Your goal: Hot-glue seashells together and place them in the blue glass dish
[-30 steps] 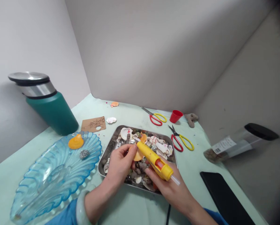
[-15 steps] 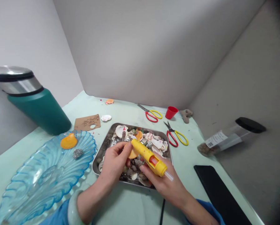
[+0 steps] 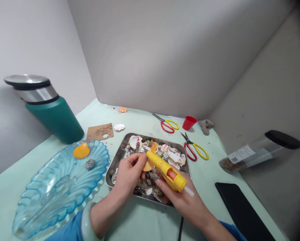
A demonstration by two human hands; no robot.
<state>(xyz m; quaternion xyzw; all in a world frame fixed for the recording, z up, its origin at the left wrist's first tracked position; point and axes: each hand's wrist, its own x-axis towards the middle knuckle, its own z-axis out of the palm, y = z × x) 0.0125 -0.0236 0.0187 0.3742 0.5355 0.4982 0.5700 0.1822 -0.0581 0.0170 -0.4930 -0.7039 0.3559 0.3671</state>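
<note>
My right hand (image 3: 182,194) is wrapped round a yellow hot glue gun (image 3: 165,169), with a clear glue stick (image 3: 189,190) poking out of its back end. Between the thumb and fingers of my left hand (image 3: 129,172) is an orange-yellow seashell (image 3: 149,166), partly hidden by the thumb and the gun. The gun's nozzle end is close to the shell; whether they touch I cannot tell. Both hands are above a metal tray (image 3: 112,165) filled with mixed shells, among them a white scallop shell (image 3: 134,142).
On the left, a blue shell-shaped dish (image 3: 52,182) holds an orange shell (image 3: 81,151) and a grey stone (image 3: 90,164). Behind stand a green bottle (image 3: 57,117) and a brown card (image 3: 101,131). Two scissors (image 3: 193,147), a red cup (image 3: 189,123), a clear jar (image 3: 257,155) and a black slab (image 3: 242,209) lie right.
The whole scene has shifted slightly to the right in view. My hands keep the same hold on the seashell and the glue gun, with little visible movement over the tray.
</note>
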